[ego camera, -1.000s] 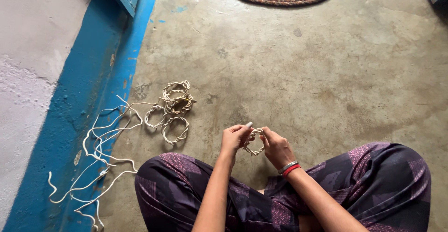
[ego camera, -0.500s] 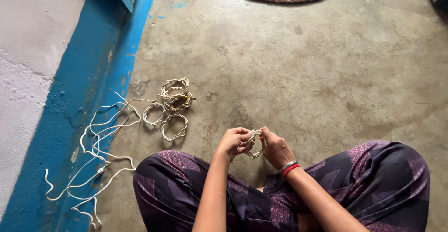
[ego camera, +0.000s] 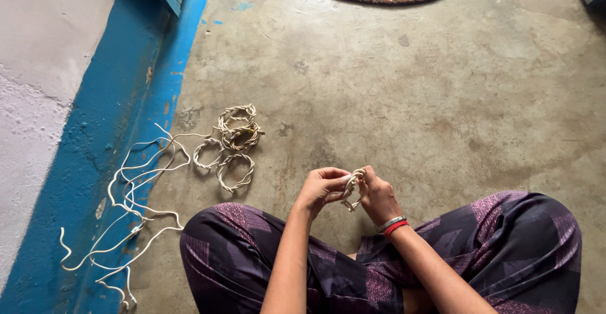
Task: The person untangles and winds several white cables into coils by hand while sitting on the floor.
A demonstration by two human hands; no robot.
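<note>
Centrally, left hand [ego camera: 322,189] and right hand [ego camera: 379,197] pinch a twisted cord ring [ego camera: 352,189] between them; finished rings [ego camera: 231,141] lie left of both.

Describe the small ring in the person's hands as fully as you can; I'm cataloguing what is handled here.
The ring is a small loop of pale, cream-coloured cord twisted around itself, rope-like in look. It is held above the concrete floor, in front of the crossed legs, turned nearly edge-on. The left hand pinches its left side and the right hand grips its right, hiding part of it.
</note>
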